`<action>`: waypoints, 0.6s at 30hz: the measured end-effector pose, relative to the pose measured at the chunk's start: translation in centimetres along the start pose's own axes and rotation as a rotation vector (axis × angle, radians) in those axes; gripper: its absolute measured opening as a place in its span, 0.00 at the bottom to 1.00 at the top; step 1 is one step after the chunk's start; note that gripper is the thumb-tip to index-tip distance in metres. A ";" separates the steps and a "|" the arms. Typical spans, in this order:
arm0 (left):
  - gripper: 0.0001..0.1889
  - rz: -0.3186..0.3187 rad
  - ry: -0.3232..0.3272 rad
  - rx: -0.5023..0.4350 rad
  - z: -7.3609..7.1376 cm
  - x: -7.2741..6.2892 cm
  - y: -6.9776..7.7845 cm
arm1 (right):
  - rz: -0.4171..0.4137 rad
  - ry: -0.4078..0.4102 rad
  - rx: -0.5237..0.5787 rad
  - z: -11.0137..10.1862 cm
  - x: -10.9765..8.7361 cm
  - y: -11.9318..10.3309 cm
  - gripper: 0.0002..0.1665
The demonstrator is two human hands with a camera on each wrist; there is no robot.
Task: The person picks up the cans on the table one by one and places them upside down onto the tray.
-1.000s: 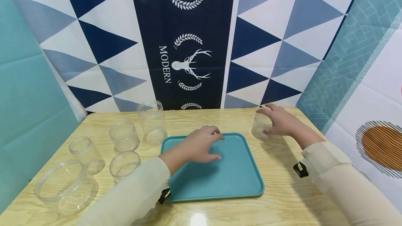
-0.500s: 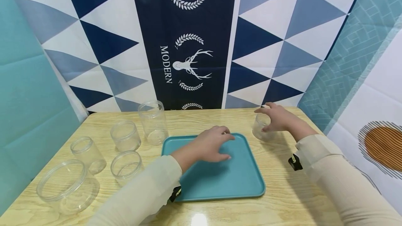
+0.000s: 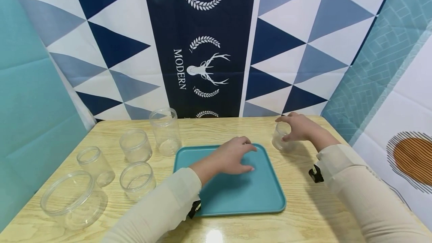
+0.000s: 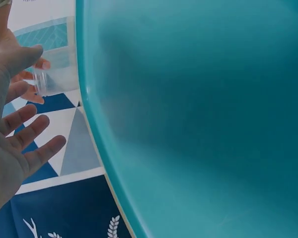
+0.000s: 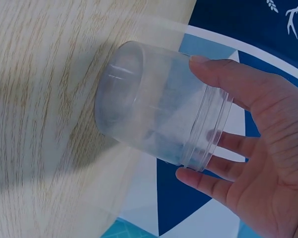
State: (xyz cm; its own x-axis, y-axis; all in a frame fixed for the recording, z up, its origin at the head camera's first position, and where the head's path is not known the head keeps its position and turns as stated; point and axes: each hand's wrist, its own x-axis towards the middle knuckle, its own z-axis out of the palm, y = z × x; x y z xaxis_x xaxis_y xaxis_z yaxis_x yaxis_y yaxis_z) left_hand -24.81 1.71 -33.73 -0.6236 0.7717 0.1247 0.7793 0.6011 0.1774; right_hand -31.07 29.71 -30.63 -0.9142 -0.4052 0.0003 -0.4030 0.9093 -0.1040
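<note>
My right hand (image 3: 298, 127) is round a clear plastic jar (image 3: 278, 140) at the back right of the table. In the right wrist view the thumb (image 5: 208, 70) lies along one side of the jar (image 5: 149, 104), just below its ridged rim, and the other fingers reach round the far side. The jar has no lid, and its base is down at the wood. My left hand (image 3: 233, 156) hovers over the teal tray (image 3: 243, 198), holding nothing. Its fingers (image 4: 37, 131) are spread and relaxed in the left wrist view, beside the tray's edge.
Several open clear jars stand left of the tray: a wide one (image 3: 74, 201), a slim one (image 3: 98, 168), a tall one (image 3: 166, 132) and two short ones, the farther jar (image 3: 135, 147) and the nearer jar (image 3: 136, 183). Patterned cloth (image 3: 206, 29) hangs behind the table.
My left hand has shifted right over the tray. The right hand has come slightly closer round the jar, which stays at about the same spot.
</note>
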 end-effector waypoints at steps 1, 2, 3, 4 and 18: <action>0.29 -0.004 0.004 -0.015 0.0 0.0 0.0 | -0.004 0.004 -0.004 0.0 0.0 0.0 0.41; 0.29 -0.009 0.008 -0.029 0.1 0.1 0.1 | -0.009 0.008 -0.006 0.1 0.0 0.0 0.40; 0.29 -0.013 0.013 -0.039 0.1 0.1 0.1 | -0.013 0.013 -0.010 0.1 -0.1 -0.1 0.40; 0.29 -0.017 0.018 -0.053 0.1 0.1 0.2 | -0.018 0.016 -0.013 0.1 -0.1 -0.1 0.40; 0.26 -0.072 0.081 -0.188 0.3 -0.1 0.3 | -0.079 0.070 -0.053 -0.9 -1.5 -1.0 0.39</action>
State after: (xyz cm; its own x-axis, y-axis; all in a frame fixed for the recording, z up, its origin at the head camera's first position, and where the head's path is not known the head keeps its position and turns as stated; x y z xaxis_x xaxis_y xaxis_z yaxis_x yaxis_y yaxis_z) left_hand -24.55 1.89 -34.00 -0.6859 0.7048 0.1814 0.7122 0.5988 0.3664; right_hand -29.38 29.50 -29.60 -0.8792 -0.4702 0.0764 -0.4743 0.8791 -0.0481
